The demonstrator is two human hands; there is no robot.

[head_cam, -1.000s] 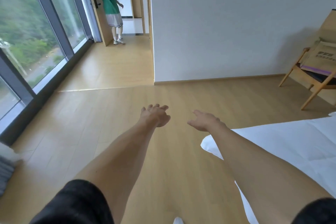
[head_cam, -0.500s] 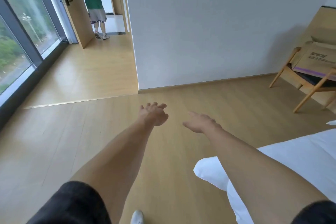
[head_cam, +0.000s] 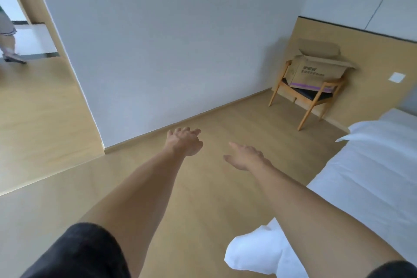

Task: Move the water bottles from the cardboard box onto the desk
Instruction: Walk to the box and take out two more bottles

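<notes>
Lying beyond hands (head_cam: 214, 151): cardboard box (head_cam: 316, 70)

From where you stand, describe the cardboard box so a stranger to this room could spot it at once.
Look to the far right corner, where the white wall meets the tan wood panel behind the bed. A wooden armchair with a dark seat stands there, and the cardboard box sits on that seat. It is the only box in view: brown, top flaps open, dark print on its side, a purple strip along its bottom edge.

A brown cardboard box (head_cam: 316, 72) with dark print and a purple stripe sits at two o'clock on a light wooden, black-seated chair (head_cam: 306, 95), above white bedding (head_cam: 370, 169) at four o'clock.
</notes>
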